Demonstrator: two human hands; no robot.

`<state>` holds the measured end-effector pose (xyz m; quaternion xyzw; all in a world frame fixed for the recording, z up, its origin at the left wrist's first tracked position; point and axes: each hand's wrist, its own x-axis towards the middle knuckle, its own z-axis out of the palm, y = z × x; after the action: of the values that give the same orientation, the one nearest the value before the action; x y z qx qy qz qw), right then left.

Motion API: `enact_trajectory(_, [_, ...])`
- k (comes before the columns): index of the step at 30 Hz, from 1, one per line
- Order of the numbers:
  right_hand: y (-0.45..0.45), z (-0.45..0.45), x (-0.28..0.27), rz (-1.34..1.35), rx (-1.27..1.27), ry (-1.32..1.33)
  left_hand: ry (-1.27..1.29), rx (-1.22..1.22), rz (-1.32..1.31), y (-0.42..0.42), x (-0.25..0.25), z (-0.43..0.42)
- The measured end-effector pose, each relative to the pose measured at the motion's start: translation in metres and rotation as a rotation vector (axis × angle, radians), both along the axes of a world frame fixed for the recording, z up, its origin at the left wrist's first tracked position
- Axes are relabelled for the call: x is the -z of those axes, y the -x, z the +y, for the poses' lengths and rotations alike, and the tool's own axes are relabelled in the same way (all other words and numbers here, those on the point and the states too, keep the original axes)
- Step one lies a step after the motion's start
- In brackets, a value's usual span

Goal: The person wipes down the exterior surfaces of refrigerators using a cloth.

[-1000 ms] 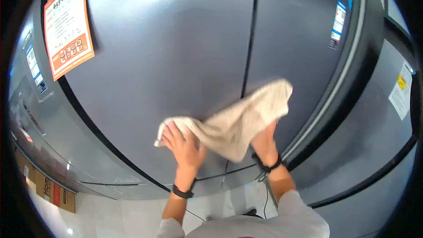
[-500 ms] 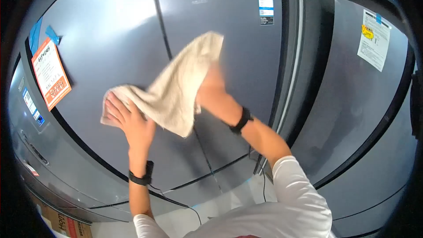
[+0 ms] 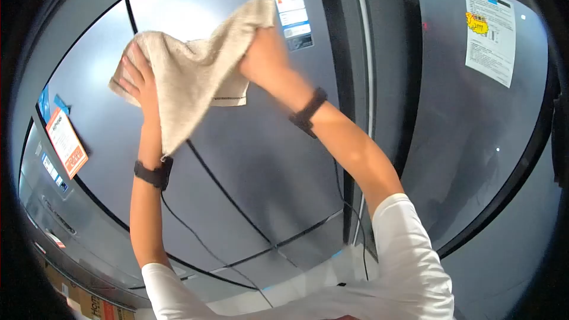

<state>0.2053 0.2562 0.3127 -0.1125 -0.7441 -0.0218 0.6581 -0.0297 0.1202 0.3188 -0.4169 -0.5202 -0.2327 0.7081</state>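
Observation:
A beige cloth hangs in folds between my two hands, in front of the grey double-door refrigerator. My left hand lies on the cloth's left part with its fingers stretched out and spread; the folds cover its thumb side. At the upper right corner, my right hand is closed on the cloth, somewhat blurred, with its fingers partly hidden. One corner of the cloth dangles down to my left wrist. Each wrist wears a black band, and a thin cable runs down from the left one.
An energy label is stuck on the right door, close to my right hand. An orange-and-white price card is taped at the left. Another refrigerator with a paper sheet stands at the right. A cardboard box sits low left.
Both hands have moved up and to the left over the doors, carrying the cloth along. The view has shifted too, with the energy label now nearer my right hand.

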Motion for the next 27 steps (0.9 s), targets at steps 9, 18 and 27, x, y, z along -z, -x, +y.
enact_trajectory(9, [-0.038, 0.073, -0.138, 0.206, 0.212, -0.429, -0.164, 0.020, 0.096, -0.041, -0.136, 0.106])
enact_trajectory(18, [-0.110, 0.080, -0.080, 0.068, 0.250, -0.154, 0.114, -0.062, -0.007, -0.156, -0.115, 0.130])
enact_trajectory(27, [-0.035, 0.146, -0.104, 0.090, 0.059, -0.442, 0.017, -0.049, -0.062, -0.130, -0.110, 0.120])
